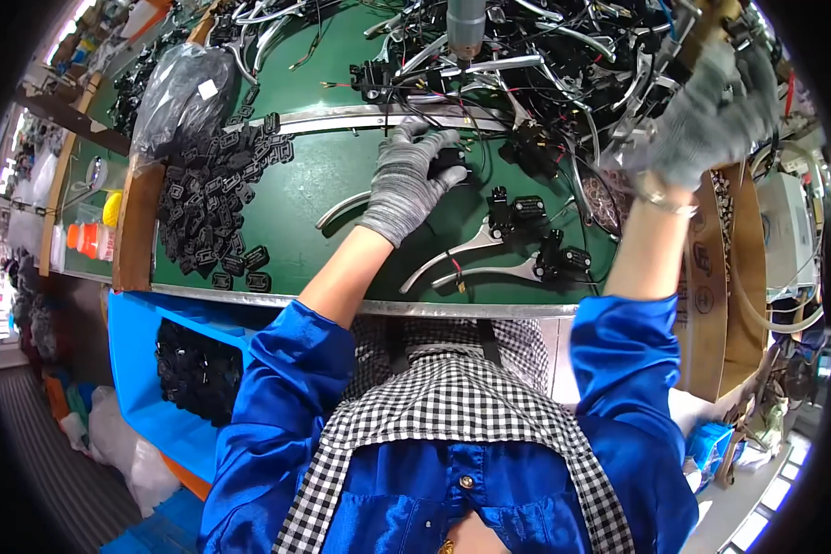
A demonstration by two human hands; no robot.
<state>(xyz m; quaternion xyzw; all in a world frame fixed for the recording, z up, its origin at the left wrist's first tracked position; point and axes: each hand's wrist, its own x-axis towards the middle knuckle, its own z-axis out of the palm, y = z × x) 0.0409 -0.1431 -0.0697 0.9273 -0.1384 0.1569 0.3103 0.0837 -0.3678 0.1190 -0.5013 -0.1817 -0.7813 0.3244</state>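
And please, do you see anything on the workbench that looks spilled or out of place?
Nothing looks clearly damaged. The small black plastic parts lie in a loose heap beside the plastic bag, as if tipped out; the brake levers at the back form an untidy jumble.

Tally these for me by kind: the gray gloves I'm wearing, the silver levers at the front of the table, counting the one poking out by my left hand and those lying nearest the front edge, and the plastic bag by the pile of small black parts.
Gray gloves: 2
Silver levers: 3
Plastic bag: 1
Total: 6
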